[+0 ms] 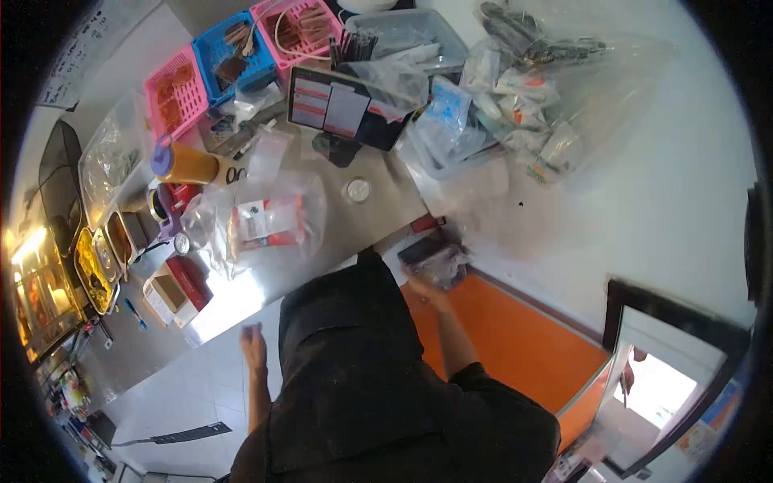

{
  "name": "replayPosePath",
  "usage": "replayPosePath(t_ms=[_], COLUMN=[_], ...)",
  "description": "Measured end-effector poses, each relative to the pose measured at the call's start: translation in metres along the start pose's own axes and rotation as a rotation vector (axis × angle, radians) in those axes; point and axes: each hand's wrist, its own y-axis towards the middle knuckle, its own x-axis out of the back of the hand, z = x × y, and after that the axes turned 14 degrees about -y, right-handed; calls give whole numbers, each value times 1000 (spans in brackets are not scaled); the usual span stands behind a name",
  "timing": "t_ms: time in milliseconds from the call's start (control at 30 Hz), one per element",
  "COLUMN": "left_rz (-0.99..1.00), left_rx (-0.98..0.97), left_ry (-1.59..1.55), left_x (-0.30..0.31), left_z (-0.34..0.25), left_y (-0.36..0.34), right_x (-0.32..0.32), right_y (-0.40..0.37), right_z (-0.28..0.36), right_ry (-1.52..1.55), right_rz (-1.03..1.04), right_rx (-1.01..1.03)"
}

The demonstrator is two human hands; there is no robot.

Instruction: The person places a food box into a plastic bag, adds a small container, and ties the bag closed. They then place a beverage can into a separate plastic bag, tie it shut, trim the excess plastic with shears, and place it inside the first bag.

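My right hand (428, 291) reaches down past the end of the metal counter (342, 229). Its fingertips are right at a dark package in clear plastic (439, 262), and I cannot tell whether they grip it. My left hand (253, 344) is curled closed in front of the counter's near edge, with nothing showing in it. On the counter, nearest the left hand, stands a small open carton (167, 298). Behind the carton lies a clear plastic bag with a red and white packet (270, 221). A small round white item (357, 190) sits right of the bag.
A tablet (326, 103) stands at the back, below pink (189, 101) and blue (217, 88) baskets. A bottle of orange liquid (189, 167) and metal food trays (97, 270) line the left. Bagged packets (523, 105) fill the back right. An orange panel (499, 338) is beside my right arm.
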Motion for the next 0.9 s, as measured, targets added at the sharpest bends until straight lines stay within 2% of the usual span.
replayPosePath(t_ms=[67, 133, 167, 200, 233, 267, 300, 333, 367, 433, 500, 533, 567, 600, 667, 733, 767, 900], left_rz=[35, 324, 173, 106, 38, -29, -22, 99, 266, 715, 845, 794, 753, 787, 775, 770, 778, 1025], left_rx=[535, 635, 609, 513, 412, 310, 114, -138, -321, -107, -461, -776, -998, -1171, -1090, -1170, -1206, -1318], left_ry=[-112, -545, -354, -109, 132, 375, 453, 478, 493, 222, 8, 37, -24, -41, -255, -296, -316, -119], left_x=[-45, -81, -87, -95, -100, -105, -114, -122, -134, -179, -238, -267, -299, -327, -374, -392, -396, -366], left_z=[50, 125, 110, 103, 95, 86, 52, 7, -35, -175, -256, -293, -326, -349, -382, -398, -400, -397], left_y=[17, 36, 29, 35, 42, 46, 26, 4, -16, -72, -110, -119, -123, -109, -100, -101, -109, -154], right_x=[-38, -26, 42, 117, 159, 192, 225, 252, 267, 281, 274, 267, 258, 252, 243, 238, 236, 215], right_y=[35, 70, 15, -51, -69, -80, -85, -80, -63, -31, -28, -32, -45, -64, -110, -156, -166, -203], right_z=[-17, -23, 31, 94, 119, 141, 159, 170, 175, 173, 154, 146, 136, 127, 114, 104, 95, 61], right_ry=[-206, -652, -355, -71, 166, 79, 17, -48, -148, -343, 59, 262, 447, 633, 974, 1285, 1200, 871], right_rz=[-107, -327, -383, -418, -499, -851, -1098, -1344, -1295, -1192, -1192, -1164, -1090, -1015, -846, -664, -647, -611], right_rx=[94, 389, 487, 607, 569, 561, 524, 487, 382, 174, 479, 630, 711, 781, 855, 856, 844, 849])
